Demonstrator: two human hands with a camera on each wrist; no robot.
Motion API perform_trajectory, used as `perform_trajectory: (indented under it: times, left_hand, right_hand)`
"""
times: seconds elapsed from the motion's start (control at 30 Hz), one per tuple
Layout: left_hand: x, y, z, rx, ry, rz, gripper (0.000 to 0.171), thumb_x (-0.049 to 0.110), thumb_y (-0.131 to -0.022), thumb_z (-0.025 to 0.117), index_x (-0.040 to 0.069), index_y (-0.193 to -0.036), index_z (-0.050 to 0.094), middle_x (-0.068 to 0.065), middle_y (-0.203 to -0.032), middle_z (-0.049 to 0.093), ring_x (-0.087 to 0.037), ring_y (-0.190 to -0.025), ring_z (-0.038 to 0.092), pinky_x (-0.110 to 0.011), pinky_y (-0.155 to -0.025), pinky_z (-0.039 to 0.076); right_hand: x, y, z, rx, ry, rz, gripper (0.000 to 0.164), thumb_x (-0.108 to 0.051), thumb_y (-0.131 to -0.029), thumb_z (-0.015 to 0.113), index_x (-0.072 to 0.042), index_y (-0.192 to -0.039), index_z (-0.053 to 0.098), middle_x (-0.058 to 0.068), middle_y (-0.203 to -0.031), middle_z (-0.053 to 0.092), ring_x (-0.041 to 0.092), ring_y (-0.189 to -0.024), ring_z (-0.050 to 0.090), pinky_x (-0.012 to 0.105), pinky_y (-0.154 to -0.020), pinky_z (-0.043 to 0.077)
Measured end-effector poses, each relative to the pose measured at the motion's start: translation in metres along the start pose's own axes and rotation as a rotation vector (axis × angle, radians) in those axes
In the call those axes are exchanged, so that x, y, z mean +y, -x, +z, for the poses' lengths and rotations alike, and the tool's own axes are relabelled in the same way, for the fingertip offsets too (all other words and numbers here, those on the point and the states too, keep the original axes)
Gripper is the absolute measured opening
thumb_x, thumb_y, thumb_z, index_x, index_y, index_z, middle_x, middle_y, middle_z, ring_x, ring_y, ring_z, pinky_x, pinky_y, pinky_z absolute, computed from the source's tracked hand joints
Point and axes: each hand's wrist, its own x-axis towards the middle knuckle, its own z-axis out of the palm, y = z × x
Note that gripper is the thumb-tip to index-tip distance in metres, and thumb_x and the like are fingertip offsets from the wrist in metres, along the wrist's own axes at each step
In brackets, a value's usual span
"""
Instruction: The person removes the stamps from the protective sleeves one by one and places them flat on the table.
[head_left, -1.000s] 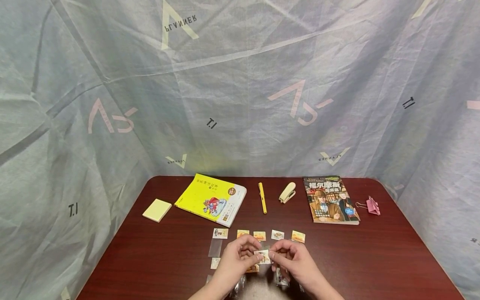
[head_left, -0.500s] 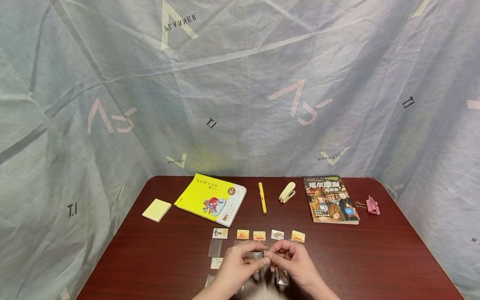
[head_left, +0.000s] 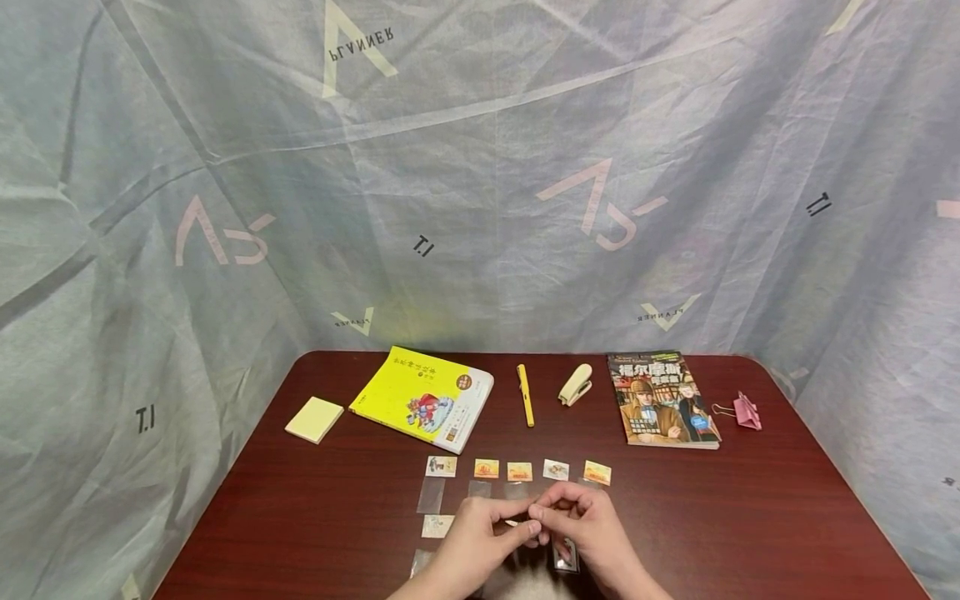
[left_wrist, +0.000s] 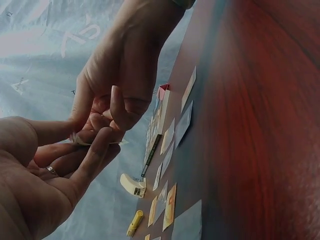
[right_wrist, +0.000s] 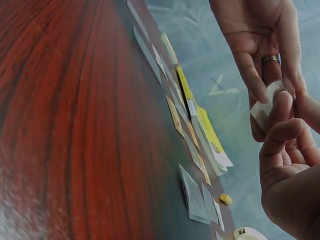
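Note:
Both hands meet low in the middle of the head view, over the table's near part. Between them is a small picture card (right_wrist: pixel 262 111), whose pale back shows in the right wrist view. In the left wrist view it is edge-on, a thin pale line. My left hand (head_left: pixel 483 537) pinches the card, and a ring sits on one finger. My right hand (head_left: pixel 585 521) pinches it too, thumb and fingertips meeting the left ones. Beneath the right hand lies a clear sleeve (head_left: pixel 567 560) with a picture in it. Another card (head_left: pixel 435 526) lies left of my left hand.
Beyond the hands runs a row of small cards (head_left: pixel 519 472), with clear plastic sleeves (head_left: pixel 430 496) below them. Farther back are a sticky-note pad (head_left: pixel 314 420), yellow book (head_left: pixel 423 400), yellow pen (head_left: pixel 525 396), cream stapler (head_left: pixel 575 386), comic-style book (head_left: pixel 662 400) and pink binder clip (head_left: pixel 746 412).
A second ago the card's picture faced up between the hands. It has since tipped so the picture no longer shows, and the two hands' fingertips have come together.

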Motion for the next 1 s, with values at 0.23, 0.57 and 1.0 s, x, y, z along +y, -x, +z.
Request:
perform_trajectory:
  times: [0.23, 0.57, 1.0]
  left_hand:
    - [-0.002, 0.000, -0.001, -0.053, 0.164, 0.000, 0.033, 0.021, -0.092, 0.058, 0.004, -0.119, 0.062, -0.008, -0.094, 0.072, -0.022, -0.084, 0.070, -0.032, -0.073, 0.055]
    - [-0.002, -0.001, 0.002, -0.008, 0.255, 0.004, 0.029, -0.001, -0.092, 0.051, -0.002, -0.119, 0.060, -0.016, -0.111, 0.066, -0.025, -0.088, 0.069, -0.032, -0.075, 0.055]
    - [-0.003, 0.000, -0.009, 0.108, 0.393, -0.027, 0.022, 0.002, -0.089, 0.058, -0.005, -0.110, 0.062, -0.024, -0.105, 0.066, -0.046, -0.082, 0.064, -0.045, -0.072, 0.054]
  right_hand:
    - [0.003, -0.001, 0.000, 0.030, 0.051, -0.021, 0.020, -0.008, -0.083, 0.068, 0.009, -0.090, 0.060, 0.011, -0.072, 0.066, 0.009, -0.047, 0.051, 0.035, -0.036, 0.039]
    - [0.005, 0.000, 0.002, -0.022, 0.105, -0.129, 0.012, -0.005, -0.086, 0.065, 0.004, -0.093, 0.060, 0.027, -0.067, 0.057, 0.007, -0.044, 0.047, 0.028, -0.031, 0.038]
    - [-0.001, -0.002, -0.008, 0.108, 0.457, -0.315, 0.025, -0.013, -0.081, 0.073, -0.012, -0.104, 0.062, 0.012, -0.089, 0.059, 0.016, -0.067, 0.053, 0.025, -0.054, 0.045]
